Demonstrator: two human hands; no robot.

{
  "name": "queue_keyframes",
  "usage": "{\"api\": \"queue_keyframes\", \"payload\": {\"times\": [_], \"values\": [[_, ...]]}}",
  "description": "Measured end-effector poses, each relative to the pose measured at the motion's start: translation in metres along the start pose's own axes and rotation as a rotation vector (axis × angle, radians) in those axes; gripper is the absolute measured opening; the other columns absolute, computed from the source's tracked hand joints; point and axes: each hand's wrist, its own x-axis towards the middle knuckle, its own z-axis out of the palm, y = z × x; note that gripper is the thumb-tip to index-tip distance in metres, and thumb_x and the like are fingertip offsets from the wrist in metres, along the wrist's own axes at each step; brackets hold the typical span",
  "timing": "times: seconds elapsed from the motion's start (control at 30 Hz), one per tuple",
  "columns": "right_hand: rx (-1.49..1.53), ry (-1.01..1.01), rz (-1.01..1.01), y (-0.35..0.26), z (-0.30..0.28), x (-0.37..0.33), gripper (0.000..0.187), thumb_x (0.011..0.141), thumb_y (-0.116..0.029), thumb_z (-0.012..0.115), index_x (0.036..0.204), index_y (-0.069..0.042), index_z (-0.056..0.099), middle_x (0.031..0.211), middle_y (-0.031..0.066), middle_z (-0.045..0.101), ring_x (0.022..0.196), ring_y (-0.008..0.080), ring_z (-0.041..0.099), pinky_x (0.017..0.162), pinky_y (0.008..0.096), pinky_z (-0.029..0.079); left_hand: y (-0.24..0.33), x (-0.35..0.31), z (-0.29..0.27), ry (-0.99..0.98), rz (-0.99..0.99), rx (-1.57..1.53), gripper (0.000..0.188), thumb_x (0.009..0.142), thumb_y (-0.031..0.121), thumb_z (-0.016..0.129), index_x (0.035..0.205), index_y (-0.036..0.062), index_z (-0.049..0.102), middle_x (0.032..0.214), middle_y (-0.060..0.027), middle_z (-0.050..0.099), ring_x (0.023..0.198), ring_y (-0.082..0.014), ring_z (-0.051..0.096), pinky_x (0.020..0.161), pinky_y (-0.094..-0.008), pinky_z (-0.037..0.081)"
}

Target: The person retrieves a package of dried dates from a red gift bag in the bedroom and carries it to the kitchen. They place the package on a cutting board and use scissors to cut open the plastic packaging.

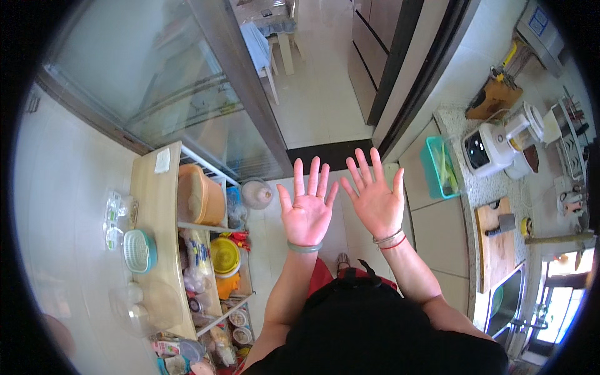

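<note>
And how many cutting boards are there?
2 that I can see. One board lies on the counter with a cleaver on it; the other board leans beyond the white machine. More could be hidden behind that one.

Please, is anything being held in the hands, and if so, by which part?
Nothing is held: the left hand and the right hand are both open and empty.
</note>
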Motion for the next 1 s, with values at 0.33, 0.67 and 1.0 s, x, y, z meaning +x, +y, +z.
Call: {"api": "queue_keyframes", "payload": {"times": [0.33,0.67,1.0], "values": [[0.072,-0.018,-0.026,-0.045,-0.016,0.190,0.072,0.098,-0.063,0.026,0.154,-0.019,0.023,0.158,0.0061,0.026,0.144,0.0248,0.027,0.117,0.0483,0.019,0.023,0.199,-0.006,-0.003,-0.011,0.072,0.061,0.099,0.060,0.029,0.151,0.0295,0.029,0.160,-0.0046,0.023,0.148,-0.0232,0.016,0.119,-0.0492,0.012],[0.046,-0.011,-0.231,-0.123,-0.015,0.389,0.074,0.096,-0.065,0.030,0.154,-0.020,0.021,0.159,0.0065,0.023,0.145,0.0249,0.023,0.118,0.0479,0.018,0.024,0.448,0.011,-0.066,-0.167,0.104,0.062,0.097,0.061,0.034,0.150,0.0300,0.032,0.159,-0.0044,0.026,0.148,-0.0226,0.016,0.120,-0.0485,0.010],[0.040,-0.050,-0.160,-0.209,-0.050,0.610,0.074,0.096,-0.067,0.029,0.154,-0.023,0.023,0.159,0.0053,0.024,0.145,0.0247,0.021,0.118,0.0496,0.014,0.017,0.678,-0.011,-0.094,-0.110,0.065,0.060,0.098,0.061,0.032,0.150,0.0306,0.033,0.160,-0.0042,0.023,0.148,-0.0237,0.014,0.120,-0.0500,0.008]]}}
